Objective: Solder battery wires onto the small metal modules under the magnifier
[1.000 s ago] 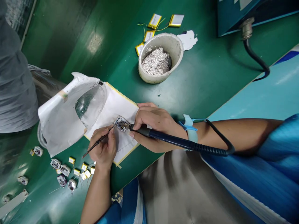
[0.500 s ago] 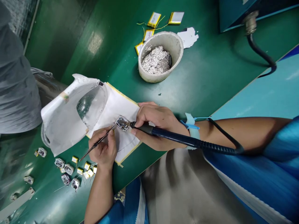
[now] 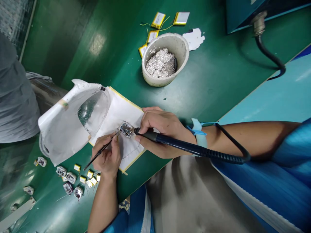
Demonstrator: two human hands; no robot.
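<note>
My right hand (image 3: pixel 162 132) is shut around the dark blue handle of a soldering iron (image 3: pixel 179 144), whose tip meets the right edge of a small foil-covered electronic piece (image 3: pixel 126 129). My left hand (image 3: pixel 107 155) pinches slim black tweezers (image 3: pixel 91 162), their points reaching that piece's left edge. The piece lies on a white sheet with yellow taped edges (image 3: pixel 121 110). A clear plastic dome (image 3: pixel 93 111) in a white shield (image 3: pixel 63 124) stands beyond my left hand, covering part of the sheet.
A concrete pot (image 3: pixel 148 72) of silver scraps stands on the green bench (image 3: pixel 116 58), among yellow pouch cells (image 3: pixel 157 20). Small foil-wrapped packs (image 3: pixel 70 177) lie at lower left. A blue machine (image 3: pixel 243 13) with a black cable sits at upper right. A grey garment (image 3: pixel 17 103) fills the left edge.
The whole view has shifted slightly. Both hands have stayed at the small piece, with the iron and the tweezers still held in them.
</note>
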